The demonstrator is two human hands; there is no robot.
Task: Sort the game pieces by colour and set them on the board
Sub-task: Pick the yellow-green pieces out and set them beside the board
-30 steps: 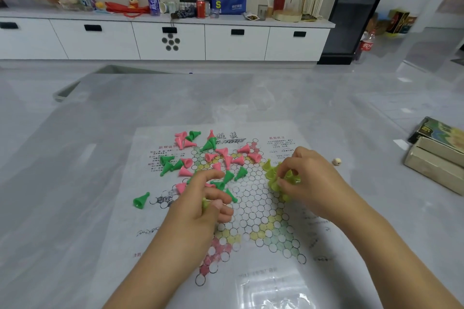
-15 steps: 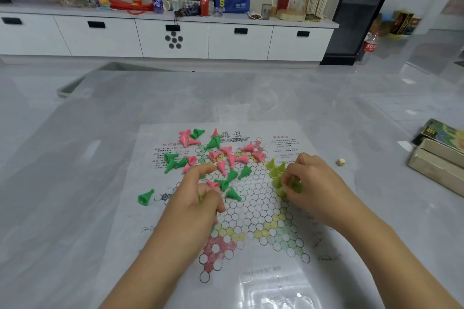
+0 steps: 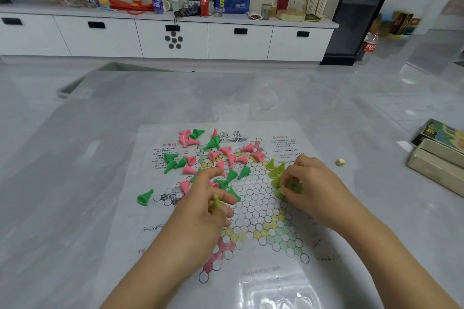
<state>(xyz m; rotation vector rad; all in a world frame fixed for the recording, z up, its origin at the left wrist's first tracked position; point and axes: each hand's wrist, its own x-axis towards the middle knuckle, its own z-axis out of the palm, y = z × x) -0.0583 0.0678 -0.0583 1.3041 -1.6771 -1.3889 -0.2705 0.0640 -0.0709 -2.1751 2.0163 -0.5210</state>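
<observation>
A paper Chinese-checkers board (image 3: pixel 253 206) lies flat on the grey table. Pink cone pieces (image 3: pixel 231 155) and dark green cone pieces (image 3: pixel 173 162) lie mixed over its upper left part. One green cone (image 3: pixel 145 197) lies off the board's left edge. Yellow-green cones (image 3: pixel 275 170) are grouped at the board's right. My left hand (image 3: pixel 208 211) is over the board's left middle, pinching a yellow-green piece (image 3: pixel 215 202) between thumb and fingers. My right hand (image 3: pixel 308 183) rests at the yellow-green group, fingers closed on yellow-green pieces (image 3: pixel 292 187).
A small beige die (image 3: pixel 339 162) lies right of the board. Game boxes (image 3: pixel 442 155) sit at the table's right edge. A clear plastic bag (image 3: pixel 271 291) lies at the board's near edge. A white cabinet (image 3: pixel 175 37) with bottles and a blue bag stands behind.
My left hand has lifted slightly with a yellow-green piece between its fingers. My right hand has stayed at the yellow-green group. The camera has tilted a little.
</observation>
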